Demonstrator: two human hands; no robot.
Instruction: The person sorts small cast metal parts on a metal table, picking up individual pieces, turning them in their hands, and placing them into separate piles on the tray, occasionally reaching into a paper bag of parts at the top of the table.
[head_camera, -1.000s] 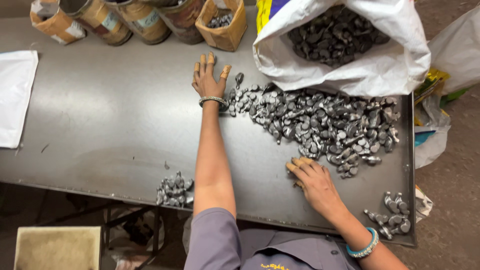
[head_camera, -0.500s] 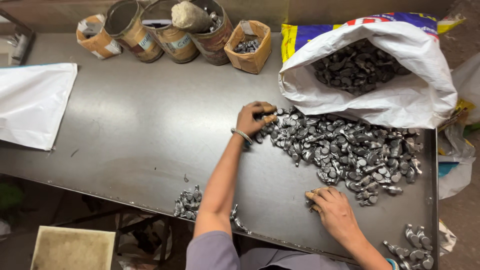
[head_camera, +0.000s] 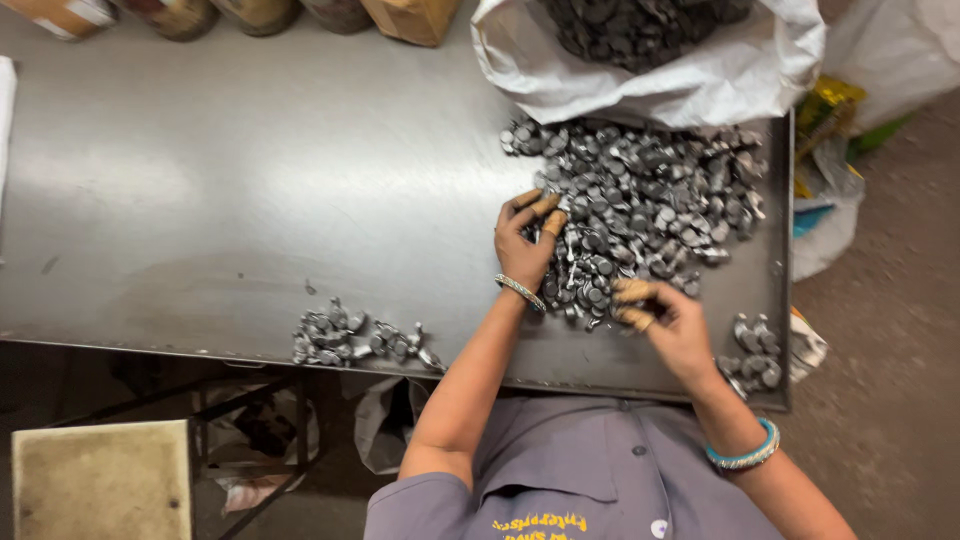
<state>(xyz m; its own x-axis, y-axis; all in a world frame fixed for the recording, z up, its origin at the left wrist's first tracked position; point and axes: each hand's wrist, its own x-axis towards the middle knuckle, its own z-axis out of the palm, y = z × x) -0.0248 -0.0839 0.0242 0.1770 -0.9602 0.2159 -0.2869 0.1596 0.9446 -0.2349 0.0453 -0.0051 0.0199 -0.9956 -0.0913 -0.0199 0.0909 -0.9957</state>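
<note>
1. A grey metal table (head_camera: 200, 200) fills most of the frame, seen from above.
2. A large heap of small grey metal parts (head_camera: 650, 200) lies at the centre right of the frame, spilling from an open white sack (head_camera: 720, 80) at the upper right.
3. The left hand (head_camera: 525, 245), with a metal bangle at the wrist, rests on the left edge of the heap, fingers curled onto the parts; whether it grips one cannot be told.
4. The right hand (head_camera: 665, 315), just below the heap, has its taped fingertips drawn narrowly together; any piece between them is too small to tell.
5. A small pile of parts (head_camera: 350, 340) sits at the table's lower edge, left of the arms; another small pile (head_camera: 755, 355) sits at the lower right corner.
6. Tins and a box (head_camera: 410, 15) line the top edge.
</note>
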